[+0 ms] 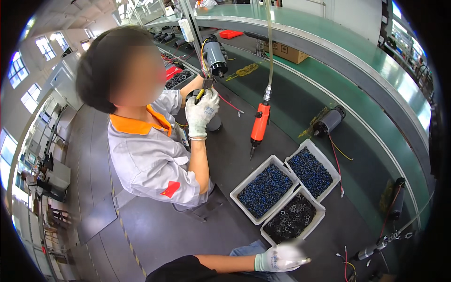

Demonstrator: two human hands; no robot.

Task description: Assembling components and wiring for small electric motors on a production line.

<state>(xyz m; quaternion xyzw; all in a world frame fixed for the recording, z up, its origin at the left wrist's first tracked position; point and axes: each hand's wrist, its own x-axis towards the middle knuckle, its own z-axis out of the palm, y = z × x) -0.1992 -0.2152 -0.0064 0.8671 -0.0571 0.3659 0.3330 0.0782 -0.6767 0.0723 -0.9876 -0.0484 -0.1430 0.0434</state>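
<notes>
My left hand (281, 258), in a white knit glove, reaches in at the lower edge beside the near bin of rings. Its fingers look pressed together, partly blurred, and a small pale tip at their end is too unclear to name. My right hand is out of view. Closest to my glove is a grey bin (320, 217) of dark and silver rings. Behind it stand one grey bin (233, 193) and another grey bin (336, 176), both filled with small blue-black parts.
A co-worker's gloved hand (202, 113) is by a dark cylindrical motor (215, 55) with wires. An orange power screwdriver (260, 123) hangs above the bins. More motors (330, 121) lie along the green conveyor (359, 157). A silver air tool (373, 249) lies at lower right.
</notes>
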